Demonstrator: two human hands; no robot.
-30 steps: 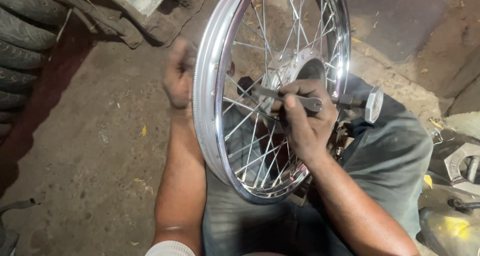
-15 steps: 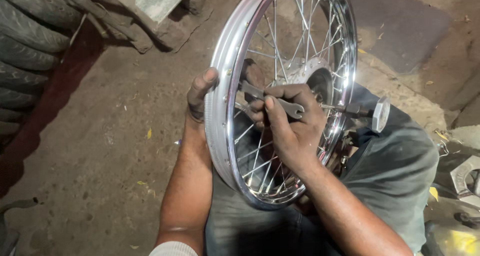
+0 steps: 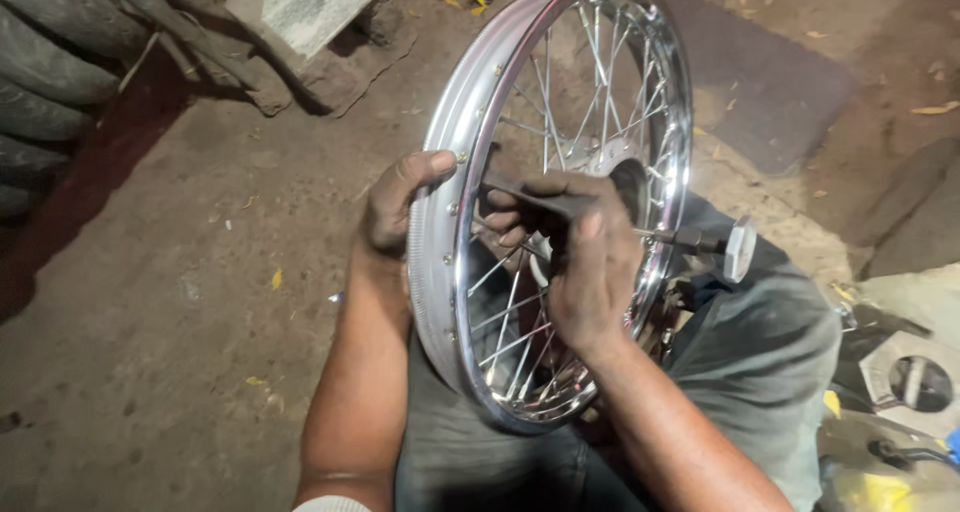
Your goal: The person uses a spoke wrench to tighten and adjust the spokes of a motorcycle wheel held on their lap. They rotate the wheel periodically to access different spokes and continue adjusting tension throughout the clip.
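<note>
A chrome spoked wheel rim (image 3: 440, 172) stands upright on my lap, its axle (image 3: 700, 238) sticking out to the right. My left hand (image 3: 395, 204) grips the rim's outer edge, thumb over the top. Inside the wheel, my right hand (image 3: 590, 257) is closed around a dark metal tool (image 3: 540, 199) whose tip points left toward the rim among the spokes (image 3: 510, 317). My grey trousers (image 3: 760, 362) show under and behind the wheel.
Dirt floor (image 3: 180, 332) spreads to the left. Stacked tyres (image 3: 40, 102) lie at the far left and a stone block (image 3: 305, 7) at the top. Metal parts (image 3: 905, 377) and a yellow object (image 3: 870, 487) sit at the lower right.
The view has shifted, so wheel and hands sit lower and more central. My left hand slid along the rim; my right hand turned with the tool among the spokes.
</note>
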